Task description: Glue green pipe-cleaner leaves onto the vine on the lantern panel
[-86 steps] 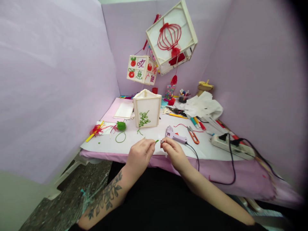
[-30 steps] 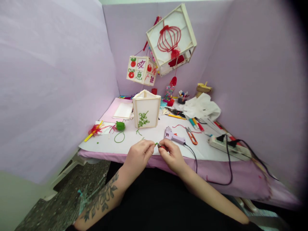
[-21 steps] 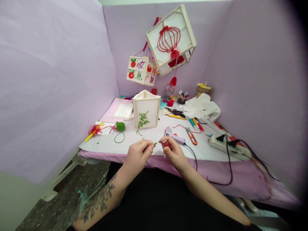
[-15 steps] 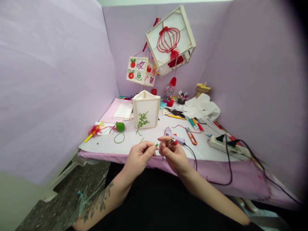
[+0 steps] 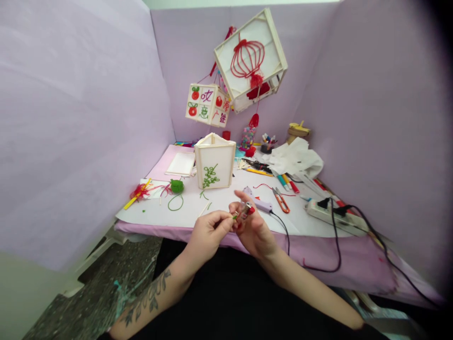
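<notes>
Over the table's front edge my left hand point(image 5: 211, 232) pinches a short bit of green yarn point(image 5: 234, 217) between thumb and forefinger. Close beside it, my right hand point(image 5: 255, 232) holds a red lighter point(image 5: 245, 212) with a metal top, its forefinger raised. The yarn tip is right by the lighter; I cannot tell whether they touch. Behind the hands stands a white three-sided paper lantern point(image 5: 215, 163) with pale wooden edges and a green yarn sprig on its front. A ball of green yarn point(image 5: 177, 186) lies to the left, its loose end curling on the table.
A lilac glue gun point(image 5: 260, 202) and orange-handled snips point(image 5: 281, 200) lie right of the hands. A power strip point(image 5: 334, 216) with black cords sits at the right edge. Crumpled white paper point(image 5: 297, 158) lies behind. Two decorated lanterns, one a large box point(image 5: 251, 56), hang above the table.
My right hand has turned the lighter and opened its fingers more, forefinger lifting. My left hand has moved slightly right, bringing the yarn closer to the lighter.
</notes>
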`<state>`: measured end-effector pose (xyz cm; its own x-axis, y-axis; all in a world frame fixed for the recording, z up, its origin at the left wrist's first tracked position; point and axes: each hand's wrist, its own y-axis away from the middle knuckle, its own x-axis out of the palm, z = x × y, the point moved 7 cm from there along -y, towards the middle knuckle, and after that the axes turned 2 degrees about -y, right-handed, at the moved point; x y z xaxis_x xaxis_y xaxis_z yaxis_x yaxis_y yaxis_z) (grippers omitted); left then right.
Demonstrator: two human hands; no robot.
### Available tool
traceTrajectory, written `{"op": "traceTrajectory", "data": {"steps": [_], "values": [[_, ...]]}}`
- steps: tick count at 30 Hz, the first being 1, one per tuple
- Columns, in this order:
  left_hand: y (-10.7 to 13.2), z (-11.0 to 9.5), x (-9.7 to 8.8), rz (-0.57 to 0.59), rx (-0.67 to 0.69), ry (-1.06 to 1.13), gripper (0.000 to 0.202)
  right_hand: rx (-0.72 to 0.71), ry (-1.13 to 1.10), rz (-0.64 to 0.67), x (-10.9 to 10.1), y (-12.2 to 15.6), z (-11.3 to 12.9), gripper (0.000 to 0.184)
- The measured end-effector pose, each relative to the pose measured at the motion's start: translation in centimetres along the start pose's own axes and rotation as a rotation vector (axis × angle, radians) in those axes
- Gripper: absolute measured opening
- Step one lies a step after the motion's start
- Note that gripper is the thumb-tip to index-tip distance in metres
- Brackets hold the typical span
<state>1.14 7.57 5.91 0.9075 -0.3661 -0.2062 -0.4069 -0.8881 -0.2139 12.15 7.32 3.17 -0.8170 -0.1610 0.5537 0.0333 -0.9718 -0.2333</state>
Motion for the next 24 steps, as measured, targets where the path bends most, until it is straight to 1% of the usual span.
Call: {"op": "traceTrajectory", "data": {"steps": [1, 2, 5, 7, 10, 13, 21, 24], "values": [[0.0, 0.0, 0.0, 0.001, -0.005, 0.010, 0.022, -0.011, -0.021, -0.007, -0.2, 0.0, 0.0, 0.071], [0.0, 0.1, 0.0, 0.000, -0.013, 0.020, 0.022, -0.020, -0.029, -0.019, -0.5, 0.0, 0.0, 0.069], [0.1, 0.8, 0.3, 0.014, -0.086, 0.103, 0.026, -0.019, 0.005, -0.042, -1.2, -0.1, -0.3, 0.044], [0.1, 1.6, 0.9, 0.047, -0.169, 0.233, 0.030, 0.000, 0.017, -0.036, -1.3, -0.1, -0.6, 0.038], [0.2, 2.3, 1.9, 0.095, -0.278, 0.428, 0.033, -0.015, 0.015, -0.034, -1.2, -0.1, -0.6, 0.038], [0.3, 2.6, 2.5, 0.106, -0.339, 0.515, 0.034, -0.053, 0.068, -0.043, -1.1, 0.0, -0.3, 0.041], [0.3, 2.7, 3.1, 0.131, -0.368, 0.576, 0.034, -0.089, 0.109, -0.034, -1.0, -0.2, -0.5, 0.045], [0.3, 2.8, 2.8, 0.118, -0.369, 0.577, 0.034, -0.064, 0.103, -0.019, -0.8, -0.2, -0.6, 0.041]]}}
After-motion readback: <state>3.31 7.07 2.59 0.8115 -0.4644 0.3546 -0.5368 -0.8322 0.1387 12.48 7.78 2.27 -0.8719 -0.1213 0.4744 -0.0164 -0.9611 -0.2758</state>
